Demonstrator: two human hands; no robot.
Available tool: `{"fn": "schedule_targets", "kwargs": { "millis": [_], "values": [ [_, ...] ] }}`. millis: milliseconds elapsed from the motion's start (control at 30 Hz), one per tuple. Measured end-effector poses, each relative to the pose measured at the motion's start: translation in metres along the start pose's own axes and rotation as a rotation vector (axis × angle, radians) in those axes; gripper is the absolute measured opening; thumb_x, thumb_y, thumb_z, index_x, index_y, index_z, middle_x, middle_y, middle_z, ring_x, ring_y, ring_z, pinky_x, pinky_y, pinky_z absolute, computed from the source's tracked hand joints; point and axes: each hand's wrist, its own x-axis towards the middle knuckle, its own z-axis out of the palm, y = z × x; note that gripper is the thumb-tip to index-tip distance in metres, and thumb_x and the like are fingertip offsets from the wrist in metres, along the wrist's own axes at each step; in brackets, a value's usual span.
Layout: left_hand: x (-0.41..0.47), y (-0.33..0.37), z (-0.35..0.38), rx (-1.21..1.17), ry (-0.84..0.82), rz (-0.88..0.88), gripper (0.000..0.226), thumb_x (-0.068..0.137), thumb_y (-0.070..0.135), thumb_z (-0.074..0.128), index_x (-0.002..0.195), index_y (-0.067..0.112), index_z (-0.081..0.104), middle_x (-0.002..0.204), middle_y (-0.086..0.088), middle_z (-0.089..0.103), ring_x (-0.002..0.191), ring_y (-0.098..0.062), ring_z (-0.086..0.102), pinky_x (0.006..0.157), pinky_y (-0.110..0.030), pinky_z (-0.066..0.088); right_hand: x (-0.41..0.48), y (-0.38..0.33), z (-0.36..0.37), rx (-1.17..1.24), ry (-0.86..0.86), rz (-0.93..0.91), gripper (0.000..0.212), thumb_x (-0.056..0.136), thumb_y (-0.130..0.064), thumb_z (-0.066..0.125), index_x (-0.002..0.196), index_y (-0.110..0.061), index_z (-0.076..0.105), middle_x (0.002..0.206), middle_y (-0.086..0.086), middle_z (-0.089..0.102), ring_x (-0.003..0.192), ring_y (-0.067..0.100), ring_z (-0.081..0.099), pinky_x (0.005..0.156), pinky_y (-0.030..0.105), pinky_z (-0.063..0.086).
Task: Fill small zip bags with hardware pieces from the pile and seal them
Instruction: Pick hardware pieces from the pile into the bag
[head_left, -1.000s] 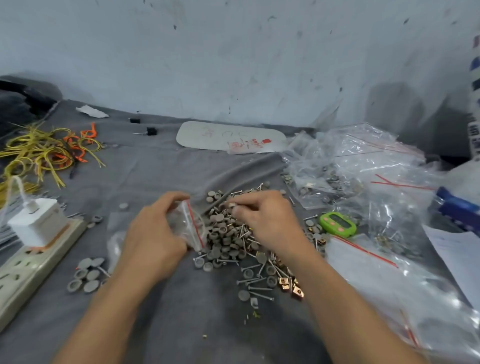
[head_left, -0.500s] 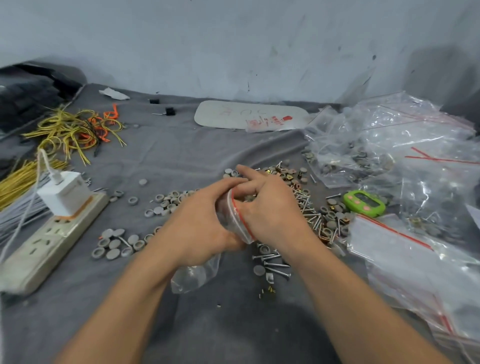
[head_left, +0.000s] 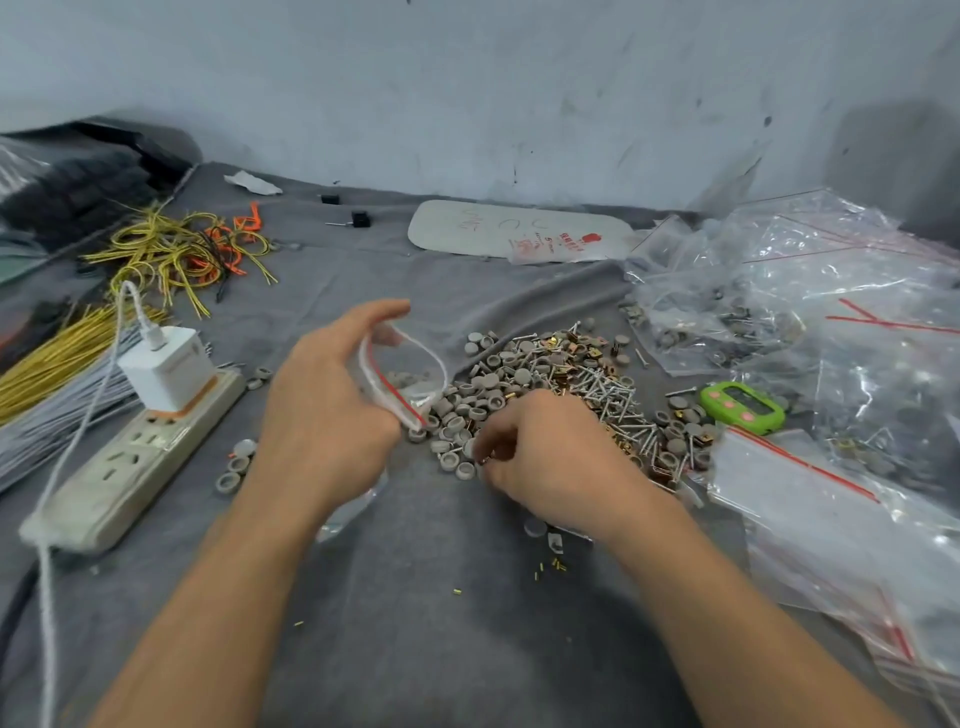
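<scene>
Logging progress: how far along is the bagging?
Done: a few grey caps lie in the zip bag, held open by the left hand. In hand: the right hand pinches a piece at the pile. Left: most of the pile, plus sealing.

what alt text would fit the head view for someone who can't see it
A person's left hand holds a small zip bag open over a grey cloth while the right hand pinches pieces from the hardware pile of grey caps, screws and brass bits. A power strip lies to the left; a green timer and clear bags to the right.
</scene>
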Motion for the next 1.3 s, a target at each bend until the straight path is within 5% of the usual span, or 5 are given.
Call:
{"fn": "schedule_targets", "kwargs": {
  "millis": [400, 533, 633, 900, 1300],
  "values": [
    [-0.001, -0.011, 0.029, 0.391, -0.421, 0.074, 0.112, 0.066, 0.037, 0.081, 0.158, 0.039, 0.017, 0.145, 0.006, 0.050, 0.134, -0.020, 0.043, 0.112, -0.031, 0.034, 0.000, -0.015, 0.005, -0.390, 0.153, -0.085, 0.006, 0.084, -0.021, 0.063, 0.083, -0.026, 0.060, 0.065, -0.007, 0.046, 0.087, 0.023, 0.067, 0.091, 0.041, 0.034],
    [-0.007, -0.011, 0.031, 0.382, -0.378, 0.132, 0.108, 0.061, 0.049, 0.080, 0.155, 0.031, 0.029, 0.146, 0.008, 0.051, 0.132, -0.016, 0.044, 0.113, -0.030, 0.030, -0.006, -0.023, 0.002, -0.434, 0.132, -0.064, 0.030, 0.078, -0.012, 0.060, 0.068, -0.025, 0.035, 0.061, -0.006, 0.033, 0.090, 0.024, 0.068, 0.093, 0.042, 0.033],
    [-0.008, -0.011, 0.034, 0.331, -0.310, 0.127, 0.093, 0.059, 0.048, 0.082, 0.144, 0.031, 0.045, 0.133, 0.008, 0.060, 0.122, -0.019, 0.053, 0.104, -0.031, 0.038, -0.005, -0.021, -0.001, -0.435, 0.157, -0.082, 0.018, 0.078, -0.010, 0.063, 0.073, -0.024, 0.051, 0.060, -0.005, 0.037, 0.089, 0.023, 0.068, 0.094, 0.040, 0.034],
    [-0.006, -0.007, 0.031, 0.192, -0.250, 0.097, 0.092, 0.056, 0.055, 0.084, 0.139, 0.043, 0.047, 0.130, 0.018, 0.057, 0.118, -0.012, 0.051, 0.090, -0.025, 0.036, 0.008, -0.005, -0.008, 0.517, 0.162, 0.002, 0.008, 0.080, -0.021, 0.080, 0.084, -0.027, 0.083, 0.064, -0.015, 0.072, 0.058, -0.004, 0.063, 0.062, 0.017, 0.046],
    [-0.007, 0.008, 0.025, 0.055, -0.359, 0.183, 0.065, 0.053, 0.046, 0.082, 0.114, 0.046, 0.058, 0.105, 0.030, 0.066, 0.098, 0.006, 0.060, 0.075, -0.010, 0.038, 0.011, -0.014, 0.000, 0.396, 0.117, -0.058, 0.010, 0.087, -0.031, 0.074, 0.088, -0.031, 0.084, 0.077, -0.008, 0.076, 0.076, 0.005, 0.068, 0.066, 0.019, 0.049]
  ]
}}
